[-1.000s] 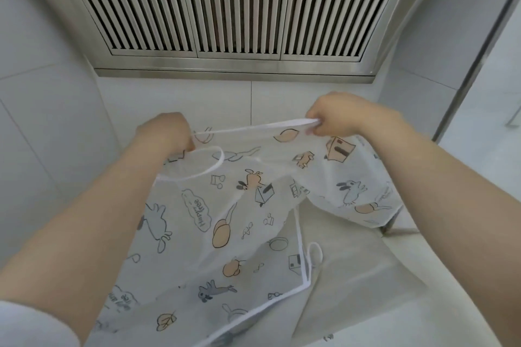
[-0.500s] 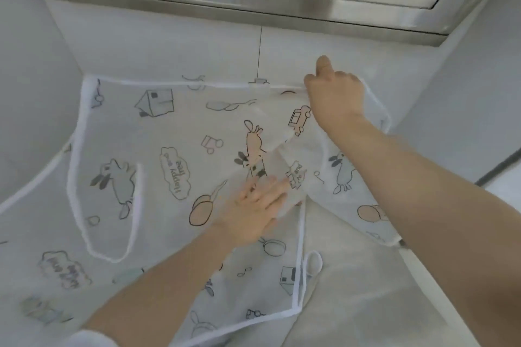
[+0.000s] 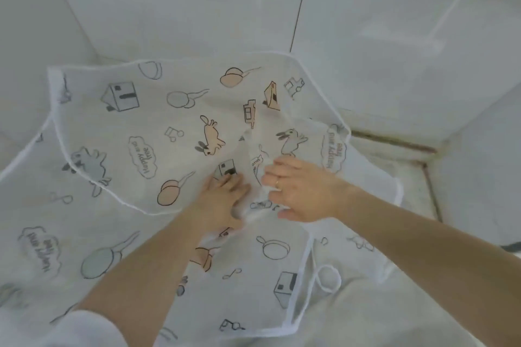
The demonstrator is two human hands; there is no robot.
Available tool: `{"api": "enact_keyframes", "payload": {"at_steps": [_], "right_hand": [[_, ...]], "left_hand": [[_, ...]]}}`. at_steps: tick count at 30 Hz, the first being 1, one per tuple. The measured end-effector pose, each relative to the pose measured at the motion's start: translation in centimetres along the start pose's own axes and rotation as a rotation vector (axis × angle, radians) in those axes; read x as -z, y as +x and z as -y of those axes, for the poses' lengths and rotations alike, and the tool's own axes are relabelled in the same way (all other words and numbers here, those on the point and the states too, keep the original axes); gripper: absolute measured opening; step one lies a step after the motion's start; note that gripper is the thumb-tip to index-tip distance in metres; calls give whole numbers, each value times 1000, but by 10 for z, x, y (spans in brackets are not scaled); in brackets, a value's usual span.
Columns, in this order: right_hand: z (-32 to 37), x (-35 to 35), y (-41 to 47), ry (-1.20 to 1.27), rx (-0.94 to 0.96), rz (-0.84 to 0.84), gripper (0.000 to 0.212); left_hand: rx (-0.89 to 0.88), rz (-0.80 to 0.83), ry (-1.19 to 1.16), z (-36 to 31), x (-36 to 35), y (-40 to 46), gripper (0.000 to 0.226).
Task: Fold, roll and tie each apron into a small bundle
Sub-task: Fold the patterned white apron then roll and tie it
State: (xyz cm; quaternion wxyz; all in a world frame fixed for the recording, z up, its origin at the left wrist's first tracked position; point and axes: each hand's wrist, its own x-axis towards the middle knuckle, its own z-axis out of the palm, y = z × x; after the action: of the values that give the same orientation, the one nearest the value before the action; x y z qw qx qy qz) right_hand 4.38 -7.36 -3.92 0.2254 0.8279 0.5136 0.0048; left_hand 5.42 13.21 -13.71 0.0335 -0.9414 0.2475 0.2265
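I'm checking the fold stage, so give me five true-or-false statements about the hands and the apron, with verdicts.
1. Both hands rest on the apron. True.
2. The right hand wears a ring. True.
3. The left hand holds the apron up in the air. False: it presses flat on the cloth, which lies spread on the surface.
4. The apron is already rolled into a tied bundle. False: it lies spread out, partly folded over.
5. The apron carries printed rabbits and houses. True.
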Motion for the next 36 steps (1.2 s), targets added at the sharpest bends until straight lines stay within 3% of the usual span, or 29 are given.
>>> {"api": "enact_keyframes", "payload": {"at_steps": [3, 6, 10, 13, 16, 18, 19, 22, 24, 27, 29, 33, 34, 36], "right_hand": [[22, -29, -15, -62, -43, 476, 53], [32, -38, -26, -215, -238, 603, 53], [33, -25, -37, -191, -556, 453, 47], [27, -18, -55, -204, -782, 79, 29], [23, -17, -79, -185, -963, -122, 33], [21, -13, -86, -68, -1077, -111, 29], [23, -10, -86, 62, -1108, -71, 34], [46, -5, -77, 442, -1045, 123, 49], [63, -4, -67, 507, -945, 166, 57], [76, -14, -59, 555, -812, 237, 71], [78, -20, -58, 602, -826, 247, 78], [82, -32, -64, 521, -836, 259, 81], [82, -34, -67, 523, -847, 268, 81], [82, -36, -72, 552, -864, 282, 82]], "left_hand": [[-132, -35, 52, 9, 11, 2, 55], [-237, -97, -69, 9, 23, -3, 45], [-233, -108, -240, 12, 28, -15, 30], [-299, -100, -277, 24, 25, -28, 27], [-104, -316, -293, 29, 35, -47, 30], [25, -509, -274, 14, 38, -60, 49], [4, -634, -276, 1, 36, -65, 57], [-282, -868, -361, -49, 22, -80, 46], [-320, -730, -429, -85, 17, -83, 39], [39, -237, -523, -121, 12, -76, 75], [179, -66, -424, -133, 4, -67, 78], [165, -4, -146, -134, -12, -59, 40], [143, -19, -167, -133, -15, -58, 40], [135, 10, -211, -132, -17, -60, 60]]}}
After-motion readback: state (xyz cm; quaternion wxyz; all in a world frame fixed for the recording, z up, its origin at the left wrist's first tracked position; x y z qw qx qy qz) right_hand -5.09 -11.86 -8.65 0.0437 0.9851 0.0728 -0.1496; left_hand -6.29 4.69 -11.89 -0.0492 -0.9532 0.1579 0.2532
